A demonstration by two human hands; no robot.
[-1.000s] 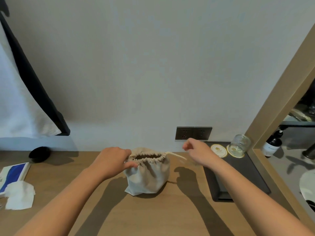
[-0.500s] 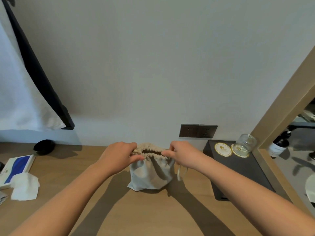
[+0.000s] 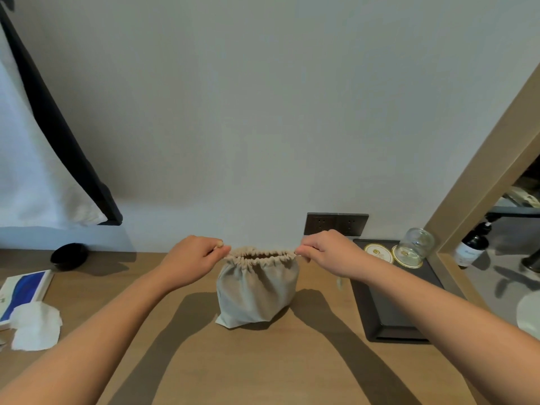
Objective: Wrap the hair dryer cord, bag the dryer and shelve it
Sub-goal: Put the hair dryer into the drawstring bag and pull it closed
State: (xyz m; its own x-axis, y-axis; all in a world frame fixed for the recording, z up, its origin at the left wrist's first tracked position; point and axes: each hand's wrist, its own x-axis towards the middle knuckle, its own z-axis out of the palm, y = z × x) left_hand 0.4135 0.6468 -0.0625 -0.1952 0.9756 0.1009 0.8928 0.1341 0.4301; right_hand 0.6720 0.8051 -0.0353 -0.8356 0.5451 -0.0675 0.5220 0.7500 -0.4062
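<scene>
Bag (image 3: 257, 290) sits near the table's (image 3: 263, 361) back edge, mouth cinched almost closed. Left hand (image 3: 190, 258) and right hand (image 3: 330, 252) pinch its rim on either side. Dryer's presumably inside, can't see it. Shelving not yet done.

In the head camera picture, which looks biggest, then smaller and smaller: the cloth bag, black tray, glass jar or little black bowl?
1. black tray
2. drawstring bag
3. glass jar and black bowl: these look about alike, so I won't rank them.
</scene>
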